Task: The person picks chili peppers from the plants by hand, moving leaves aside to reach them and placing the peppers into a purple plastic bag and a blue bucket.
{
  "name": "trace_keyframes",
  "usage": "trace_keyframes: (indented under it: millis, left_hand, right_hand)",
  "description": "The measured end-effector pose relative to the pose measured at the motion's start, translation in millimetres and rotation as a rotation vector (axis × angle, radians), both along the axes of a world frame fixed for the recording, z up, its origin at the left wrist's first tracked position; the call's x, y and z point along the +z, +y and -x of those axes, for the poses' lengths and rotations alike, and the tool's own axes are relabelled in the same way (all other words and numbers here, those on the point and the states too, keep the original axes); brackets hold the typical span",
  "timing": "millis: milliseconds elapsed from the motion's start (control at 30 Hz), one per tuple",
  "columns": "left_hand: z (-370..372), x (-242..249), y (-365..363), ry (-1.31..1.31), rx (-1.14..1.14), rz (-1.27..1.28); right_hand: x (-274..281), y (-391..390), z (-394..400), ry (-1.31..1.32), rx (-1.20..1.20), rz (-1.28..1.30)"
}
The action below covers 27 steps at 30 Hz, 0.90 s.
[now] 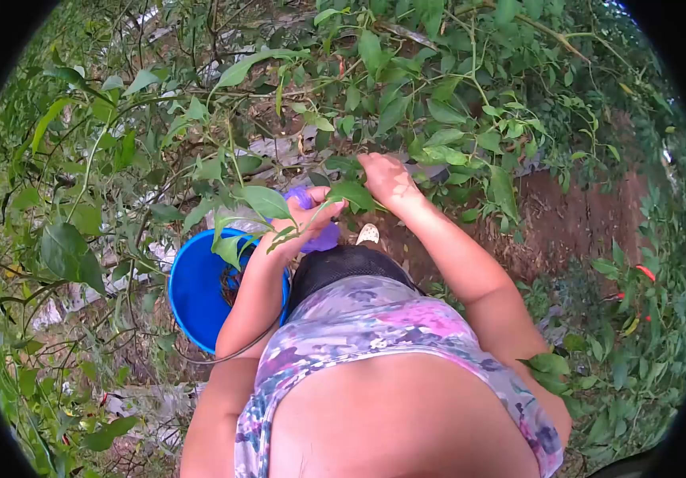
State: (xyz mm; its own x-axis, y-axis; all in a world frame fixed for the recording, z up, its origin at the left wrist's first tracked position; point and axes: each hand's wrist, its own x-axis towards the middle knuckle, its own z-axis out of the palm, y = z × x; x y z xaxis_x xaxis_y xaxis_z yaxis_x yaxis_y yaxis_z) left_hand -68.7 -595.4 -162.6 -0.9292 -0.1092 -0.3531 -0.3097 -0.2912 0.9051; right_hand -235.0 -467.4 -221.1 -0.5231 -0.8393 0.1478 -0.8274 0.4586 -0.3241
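My left hand (311,215) is closed, with crumpled purple plastic (324,239) bunched in and around its fingers. Over my left forearm passes the thin handle of a blue bucket (199,295), which hangs beside my hip. Dark, thin material (231,283) lies inside it, partly covered by my arm. Slightly higher and to the right, my right hand (389,179) reaches in among the plant's leaves (438,151). Its fingers are curled, and leaves hide what they grip, if anything. A green leaf (351,193) sits between both hands.
Leafy branches (394,103) spread ahead and on both sides. Red chili peppers (645,272) hang on the plants to the right. Bare brown soil (566,215) shows at the right, and greyish sheeting (275,151) covers ground under the plants. My shoe (367,233) stands below my hands.
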Motion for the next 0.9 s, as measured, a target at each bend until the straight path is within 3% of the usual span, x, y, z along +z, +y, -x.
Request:
trace_keyframes:
  millis: [233, 300, 400, 433, 500, 700, 833, 900]
  left_hand:
    - [25, -9, -5, 0.007, -0.006, -0.004]
    - [28, -21, -6, 0.065, 0.010, -0.042]
    - [28, -9, -10, -0.030, -0.033, -0.029]
    - [29, -9, -11, -0.028, -0.020, -0.034]
    - [32, -8, -12, 0.008, -0.029, -0.009]
    - [29, -5, -11, 0.096, -0.004, -0.002]
    - [23, 0, -13, 0.098, 0.000, -0.035]
    - [18, 5, -14, 0.019, 0.018, -0.021]
  right_hand:
    - [0, 10, 9, -0.294, -0.087, 0.036]
    - [-16, 12, 13, -0.248, -0.057, 0.070]
    - [-8, 10, 17, -0.587, -0.064, 0.109]
    - [-4, 10, 16, -0.585, -0.053, 0.101]
    - [0, 9, 17, -0.344, 0.072, 0.069]
    - [-3, 1, 18, -0.234, 0.169, -0.078]
    - [-16, -3, 23, -0.267, 0.189, 0.095]
    - [-6, 0, 29, -0.455, -0.029, 0.121]
